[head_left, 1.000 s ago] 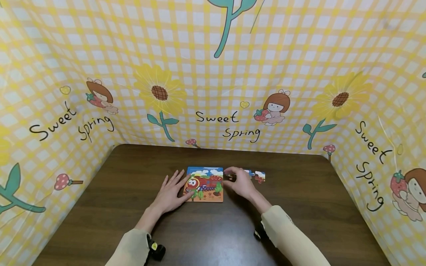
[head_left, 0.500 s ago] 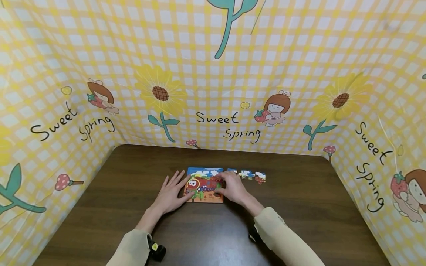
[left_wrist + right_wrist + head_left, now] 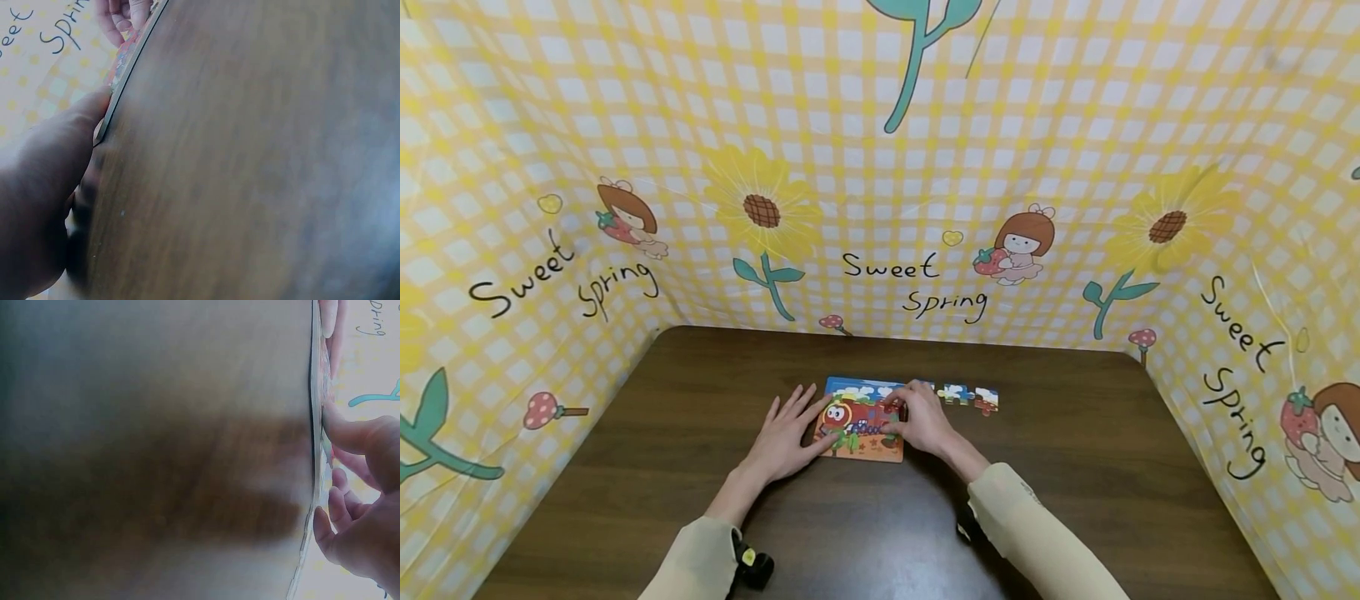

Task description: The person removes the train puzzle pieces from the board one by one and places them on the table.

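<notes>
"Where does the puzzle board sit?"

"My puzzle board (image 3: 868, 443), printed with a red train, lies flat on the brown worktop (image 3: 880, 521), between my two hands."

"And the left?"

"My left hand (image 3: 784, 435) lies with fingers spread wide, thumb and forefinger resting on the board's left side."

"The other one?"

"My right hand (image 3: 927, 421) narrows over the board's right side, thumb and forefinger pinching a tilted puzzle piece (image 3: 326, 449); its picture is too small to make out."

"What else is pictured?"

"Loose pieces (image 3: 956, 393) with clouds line up to the right, before a yellow checked cloth (image 3: 891, 192) lettered 'Sweet Spring'."
</notes>
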Demonstrator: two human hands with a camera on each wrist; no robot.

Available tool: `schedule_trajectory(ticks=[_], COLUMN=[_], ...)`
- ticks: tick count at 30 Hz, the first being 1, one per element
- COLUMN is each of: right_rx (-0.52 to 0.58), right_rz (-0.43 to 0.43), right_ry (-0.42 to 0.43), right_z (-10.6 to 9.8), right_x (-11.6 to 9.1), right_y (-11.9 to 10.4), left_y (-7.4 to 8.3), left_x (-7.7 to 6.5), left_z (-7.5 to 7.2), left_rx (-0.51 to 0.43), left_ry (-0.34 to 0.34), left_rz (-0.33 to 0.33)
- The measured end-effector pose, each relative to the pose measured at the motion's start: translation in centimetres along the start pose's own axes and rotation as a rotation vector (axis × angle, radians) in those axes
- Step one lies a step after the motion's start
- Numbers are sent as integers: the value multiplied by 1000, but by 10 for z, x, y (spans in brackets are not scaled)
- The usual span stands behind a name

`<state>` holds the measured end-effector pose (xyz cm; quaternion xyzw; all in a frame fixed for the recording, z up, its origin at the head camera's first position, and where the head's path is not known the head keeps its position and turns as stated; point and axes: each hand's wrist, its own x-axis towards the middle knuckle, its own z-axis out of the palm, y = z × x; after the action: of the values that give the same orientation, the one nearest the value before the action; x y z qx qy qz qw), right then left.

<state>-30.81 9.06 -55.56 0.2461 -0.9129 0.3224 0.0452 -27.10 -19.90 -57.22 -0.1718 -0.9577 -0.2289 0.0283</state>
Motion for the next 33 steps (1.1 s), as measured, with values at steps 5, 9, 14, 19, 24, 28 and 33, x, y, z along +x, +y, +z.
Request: schedule_trajectory(ticks=[5, 9, 14, 19, 24, 28, 33], right_rx=[27, 70, 96, 97, 99, 91, 166], right_rz=[34, 76, 86, 96, 79, 40, 67], right_ry=[-18, -45, -56, -57, -45, -32, -72], right_z=[-4, -6, -5, -4, -2, -1, -4], right_x=[-3, -3, -3, -5, -6, -5, -5], right_y=[-6, -8, -8, -8, -8, -5, -2], left_y=[-3, -4, 2, 15, 30, 35, 35], left_x=[2, 1, 1, 1, 5, 7, 8], left_z=[3, 3, -1, -5, -5, -3, -2], left_rx=[-12, -1, 6, -16, -16, -7, -12], left_ry=[2, -2, -17, -45, -109, -149, -157], left_rz=[17, 28, 21, 50, 140, 123, 118])
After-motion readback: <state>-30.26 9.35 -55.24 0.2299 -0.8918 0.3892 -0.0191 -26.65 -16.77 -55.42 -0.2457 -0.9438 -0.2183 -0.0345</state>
